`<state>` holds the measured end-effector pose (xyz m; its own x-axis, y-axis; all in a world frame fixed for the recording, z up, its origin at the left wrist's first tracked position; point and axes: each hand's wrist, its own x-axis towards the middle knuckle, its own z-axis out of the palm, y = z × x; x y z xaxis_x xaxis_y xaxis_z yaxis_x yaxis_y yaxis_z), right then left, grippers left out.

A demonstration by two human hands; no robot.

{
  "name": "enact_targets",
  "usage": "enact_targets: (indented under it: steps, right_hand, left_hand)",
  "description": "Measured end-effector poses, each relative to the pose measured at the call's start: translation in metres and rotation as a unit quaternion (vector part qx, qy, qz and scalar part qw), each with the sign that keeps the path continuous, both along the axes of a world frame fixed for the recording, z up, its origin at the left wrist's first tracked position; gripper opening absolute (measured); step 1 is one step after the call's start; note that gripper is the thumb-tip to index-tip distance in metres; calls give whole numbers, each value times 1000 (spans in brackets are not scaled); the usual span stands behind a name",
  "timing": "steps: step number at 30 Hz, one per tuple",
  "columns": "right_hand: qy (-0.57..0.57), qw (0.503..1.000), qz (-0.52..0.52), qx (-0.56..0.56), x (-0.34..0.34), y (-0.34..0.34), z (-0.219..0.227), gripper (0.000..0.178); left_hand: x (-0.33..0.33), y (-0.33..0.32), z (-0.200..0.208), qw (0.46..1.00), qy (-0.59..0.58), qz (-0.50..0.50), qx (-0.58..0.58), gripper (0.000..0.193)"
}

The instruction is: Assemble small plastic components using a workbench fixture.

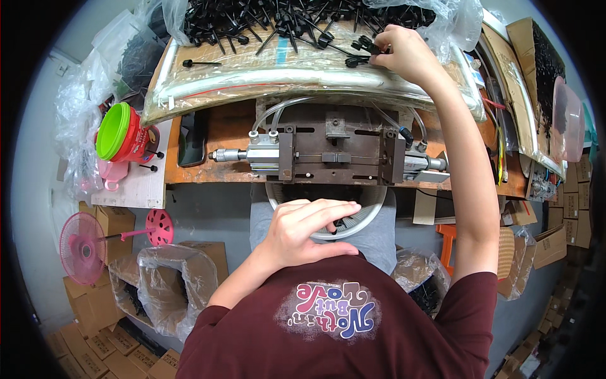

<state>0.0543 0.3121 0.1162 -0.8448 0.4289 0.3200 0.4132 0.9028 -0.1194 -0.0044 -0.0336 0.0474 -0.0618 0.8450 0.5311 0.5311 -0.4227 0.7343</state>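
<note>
My right hand [404, 55] reaches to the far side of the bench, its fingers closed on small black plastic parts [364, 45] at the edge of a large pile. The pile of black stemmed plastic parts [284, 18] lies on a plastic-wrapped cardboard tray [233, 66]. Close to my chest, my left hand [303, 230] has its fingers stretched out and the thumb apart, above a white-rimmed basket [377, 211] on my lap. Part of the basket's inside is hidden by that hand. Between my hands sits a metal clamping fixture [334, 148] with pneumatic cylinders at both ends.
One loose black part [201, 63] lies at the tray's left. A red tub with a green rim [113, 131] stands on the left, near a dark phone-like slab [192, 139]. A pink fan [82, 246] and bagged boxes [167, 284] stand below. Clear air tubes [278, 114] arch over the fixture.
</note>
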Motion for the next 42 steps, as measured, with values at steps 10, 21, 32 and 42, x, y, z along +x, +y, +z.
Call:
enact_targets:
  steps: [10,21,32,42]
  right_hand:
    - [231,972,44,4,21,-61,14,19]
    - [236,926,257,143,73,-168,-52,33]
    - [271,951,147,35,100,-178,-73,39]
    - [295,947,127,27,109,-184,-75,37]
  left_hand:
    - [-11,11,14,978,-163,133,-10,33]
    - [-7,14,12,962,-254,72,-72,35]
    - [10,21,-44,955,226,193,-5,28]
    - [6,31,-45,933,300,201,-10,25]
